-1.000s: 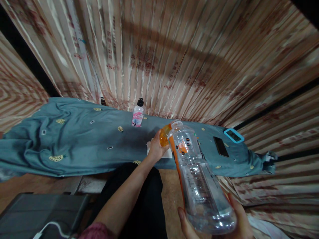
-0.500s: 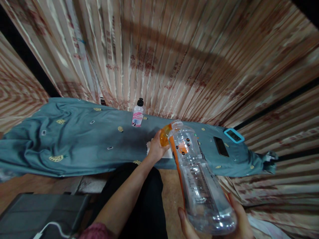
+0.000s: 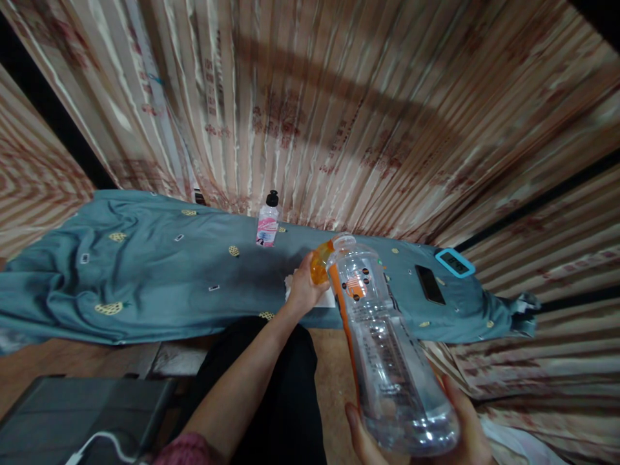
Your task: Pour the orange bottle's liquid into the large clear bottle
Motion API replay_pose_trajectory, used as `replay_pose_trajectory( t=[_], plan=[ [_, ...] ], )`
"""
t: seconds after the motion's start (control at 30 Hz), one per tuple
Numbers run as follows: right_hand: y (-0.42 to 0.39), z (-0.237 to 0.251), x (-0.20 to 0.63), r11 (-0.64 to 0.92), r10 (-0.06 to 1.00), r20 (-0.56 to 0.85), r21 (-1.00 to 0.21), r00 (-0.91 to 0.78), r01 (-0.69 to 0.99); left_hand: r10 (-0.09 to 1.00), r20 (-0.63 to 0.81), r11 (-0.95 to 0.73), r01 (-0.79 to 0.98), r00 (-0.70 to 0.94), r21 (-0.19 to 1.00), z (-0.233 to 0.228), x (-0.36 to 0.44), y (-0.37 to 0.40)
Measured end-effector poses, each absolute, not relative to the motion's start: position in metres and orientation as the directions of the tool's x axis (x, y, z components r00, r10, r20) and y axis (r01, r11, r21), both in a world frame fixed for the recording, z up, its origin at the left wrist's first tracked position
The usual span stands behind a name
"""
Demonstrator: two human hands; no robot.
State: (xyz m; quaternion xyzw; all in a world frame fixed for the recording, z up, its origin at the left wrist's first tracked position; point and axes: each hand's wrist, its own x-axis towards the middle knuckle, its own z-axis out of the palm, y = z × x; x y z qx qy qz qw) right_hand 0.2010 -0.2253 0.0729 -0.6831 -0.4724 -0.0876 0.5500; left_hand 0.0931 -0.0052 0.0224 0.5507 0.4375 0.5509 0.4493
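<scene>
Phone (image 3: 429, 284) and timer (image 3: 454, 262) beyond bottle (image 3: 387, 361)

A large clear plastic bottle (image 3: 387, 361) — orange label strip down one side, mouth open — tilts away over the teal cloth (image 3: 145, 278); an orange cap (image 3: 320, 266) sits just beside its mouth.

Clear bottle (image 3: 387, 361), orange label; orange cap (image 3: 318, 265); teal cloth (image 3: 159, 271), yellow pineapple print; pink-labelled small bottle (image 3: 267, 223), black cap.

Pink sleeve (image 3: 186, 449), black trousers (image 3: 285, 394)
</scene>
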Motion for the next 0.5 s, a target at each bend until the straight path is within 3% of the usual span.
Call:
replay_pose_trajectory(
  t=[0.3, 0.5],
  plan=[
    [-0.222, 0.0755, 0.2032, 0.084, 0.537, 0.715, -0.574, 0.448, 0.815, 0.977, 0.213, -0.213, 0.019, 0.01, 0.977, 0.0228, 0.0923, -0.006],
    [-0.223, 0.0762, 0.2012, 0.087, 0.543, 0.695, -0.604, 0.47, 0.792, 0.979, 0.204, -0.205, 0.031, 0.021, 0.978, 0.0227, 0.0915, -0.006]
  ],
)
